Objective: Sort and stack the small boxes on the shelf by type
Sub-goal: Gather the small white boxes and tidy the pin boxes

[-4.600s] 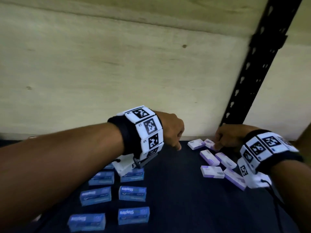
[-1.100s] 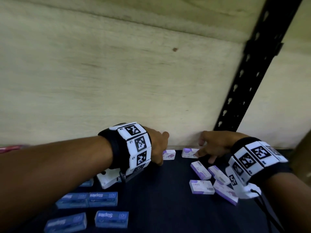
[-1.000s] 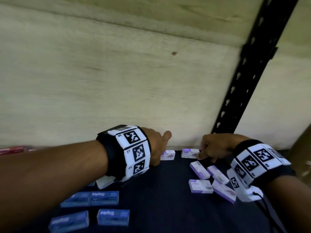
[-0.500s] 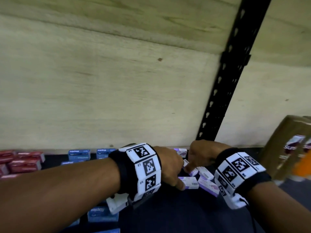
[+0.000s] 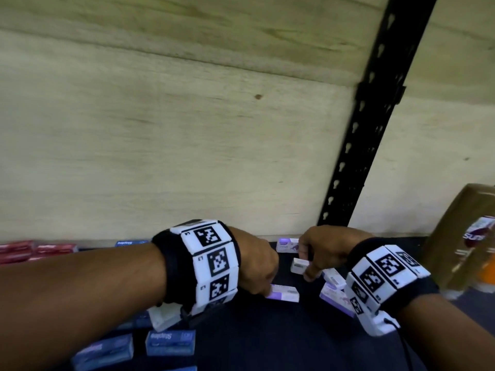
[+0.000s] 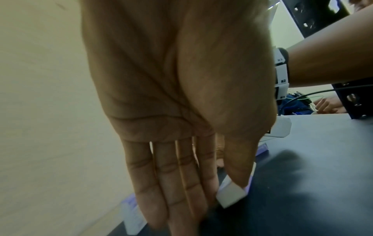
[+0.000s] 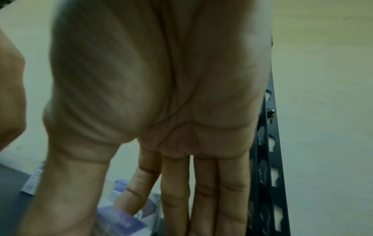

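Observation:
Small white-and-purple boxes lie scattered on the dark shelf (image 5: 267,341), with blue staple boxes (image 5: 170,342) at the lower left. My left hand (image 5: 267,291) reaches down to one white-and-purple box (image 5: 285,293) on the shelf. In the left wrist view its thumb (image 6: 238,174) and index finger pinch that box (image 6: 231,194) by one end. My right hand (image 5: 308,269) is just to the right and holds another small box (image 5: 299,265) between thumb and fingers. The right wrist view shows that box (image 7: 121,223) under the thumb. More of these boxes lie by the back wall (image 5: 288,245) and under my right wrist (image 5: 334,299).
Red boxes (image 5: 34,250) and a blue box (image 5: 131,242) sit along the back at the left. A black perforated upright (image 5: 375,116) stands behind my right hand. A brown wrapped package (image 5: 466,236) stands at the right. A wooden panel closes the back.
The view has swung to the right. My left hand moved from the back wall down to the near white-and-purple box. My right hand took hold of a small box.

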`<action>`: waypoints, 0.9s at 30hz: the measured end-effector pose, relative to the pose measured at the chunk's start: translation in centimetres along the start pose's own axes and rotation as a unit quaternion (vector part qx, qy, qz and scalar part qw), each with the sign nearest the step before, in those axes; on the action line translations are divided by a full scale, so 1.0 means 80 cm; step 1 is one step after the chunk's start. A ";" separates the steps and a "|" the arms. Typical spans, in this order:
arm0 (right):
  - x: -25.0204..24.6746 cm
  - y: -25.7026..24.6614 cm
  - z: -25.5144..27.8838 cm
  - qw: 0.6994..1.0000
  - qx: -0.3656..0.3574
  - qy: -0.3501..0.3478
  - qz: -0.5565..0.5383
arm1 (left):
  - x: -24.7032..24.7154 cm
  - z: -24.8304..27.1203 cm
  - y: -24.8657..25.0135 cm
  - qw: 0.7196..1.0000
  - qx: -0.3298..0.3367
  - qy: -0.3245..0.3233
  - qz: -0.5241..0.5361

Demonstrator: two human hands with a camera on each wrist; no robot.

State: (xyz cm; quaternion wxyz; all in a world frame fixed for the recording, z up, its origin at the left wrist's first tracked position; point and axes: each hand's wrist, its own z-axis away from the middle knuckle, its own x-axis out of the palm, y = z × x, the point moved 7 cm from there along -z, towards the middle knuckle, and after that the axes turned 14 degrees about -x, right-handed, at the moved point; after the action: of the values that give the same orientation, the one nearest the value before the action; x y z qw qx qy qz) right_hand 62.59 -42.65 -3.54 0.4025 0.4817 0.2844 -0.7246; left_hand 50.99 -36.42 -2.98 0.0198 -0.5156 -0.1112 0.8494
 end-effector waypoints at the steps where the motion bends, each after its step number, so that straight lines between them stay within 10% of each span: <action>1: 0.000 -0.001 0.001 1.000 -0.002 -0.001 -0.007 | 0.001 0.002 -0.006 1.000 -0.003 -0.006 0.006; 27: -0.016 -0.012 0.007 0.995 -0.052 0.019 -0.079 | 0.008 0.006 -0.047 0.989 -0.123 0.069 -0.035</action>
State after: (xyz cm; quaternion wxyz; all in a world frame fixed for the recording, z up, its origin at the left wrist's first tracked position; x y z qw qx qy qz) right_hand 61.77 -42.24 -2.09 0.3632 0.4496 0.3660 -0.7293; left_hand 49.99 -32.76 -2.58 -0.0065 -0.5672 -0.2314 0.7904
